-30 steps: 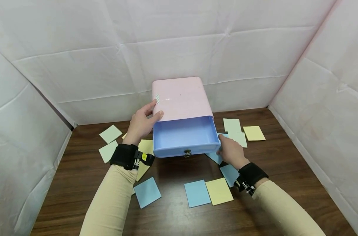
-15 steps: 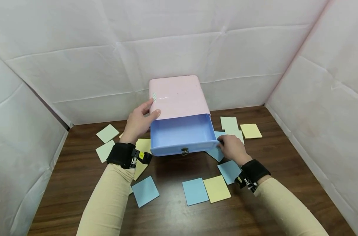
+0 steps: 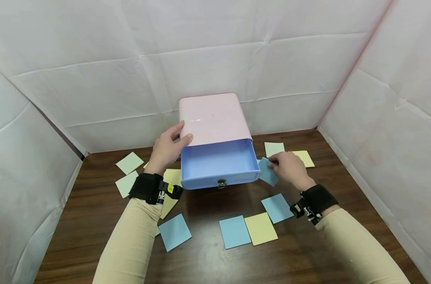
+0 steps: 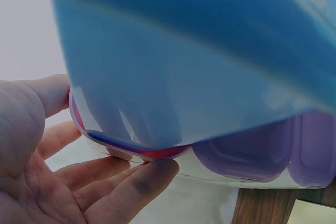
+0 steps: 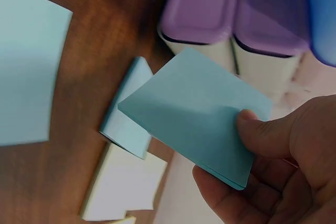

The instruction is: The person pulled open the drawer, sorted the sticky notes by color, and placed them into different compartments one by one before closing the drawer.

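A pink drawer box [image 3: 215,118] stands at the back of the table with its blue top drawer [image 3: 219,161] pulled out and nothing visible in it. My left hand [image 3: 176,140] grips the box's left front corner, thumb on the lid and fingers [image 4: 105,182] along the side under the blue drawer [image 4: 199,51]. My right hand [image 3: 273,165] pinches a blue sticky note [image 3: 268,177] just off the drawer's right front corner, lifted off the table. In the right wrist view the note [image 5: 199,114] sits between thumb and fingers [image 5: 262,135], with purple lower drawers [image 5: 236,9] behind it.
Sticky notes lie scattered on the brown table [image 3: 343,197]: blue ones [image 3: 174,232] [image 3: 235,232] [image 3: 277,208], yellow ones [image 3: 260,228] [image 3: 305,157] [image 3: 170,185], green ones [image 3: 129,162] [image 3: 125,183] [image 3: 274,148]. White padded walls close in on the left, back and right.
My right hand has picked a blue note up off the table and raised it to the right of the drawer's front corner. The left hand has stayed on the box.
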